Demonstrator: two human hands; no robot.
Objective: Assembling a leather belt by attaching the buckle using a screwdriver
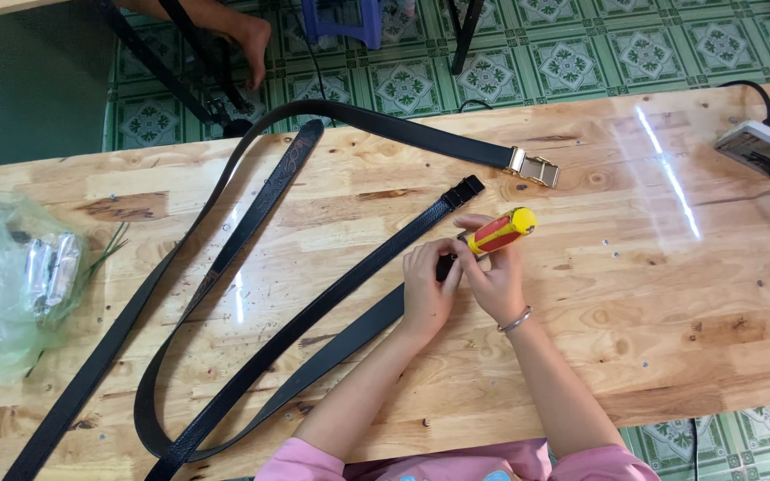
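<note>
R hand [497,283] grips yellow-red screwdriver [501,231]; L hand [427,287] pinches black belt [314,343] end on wooden table [634,294].

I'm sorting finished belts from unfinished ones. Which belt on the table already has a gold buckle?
The long black belt arching along the table's far edge; its gold buckle lies beyond the hands. The others show none.

A crumpled clear plastic bag [6,285] lies at the far left edge of the wooden worktop [652,294], well apart from the belts. Through its cloudy film show shiny silver metal pieces [51,267], too blurred to tell apart. I see no labels, signs or screens.
</note>
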